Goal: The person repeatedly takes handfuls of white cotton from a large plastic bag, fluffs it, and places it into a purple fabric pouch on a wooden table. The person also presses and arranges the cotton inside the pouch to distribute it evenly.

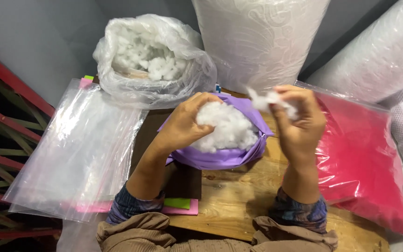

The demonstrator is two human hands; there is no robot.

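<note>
ok, left hand: mine, clamped on purple cover rim and stuffing
right hand: my fingers pinched on white fibre tuft
bench: wooden, under cover

Left side: a stack of clear plastic bags lies flat, over pink and green sheets.
Right side: a red cushion sealed in clear plastic rests on the wooden table.
Back: big white rolls wrapped in plastic stand upright.
Far left: a red metal frame.
</note>
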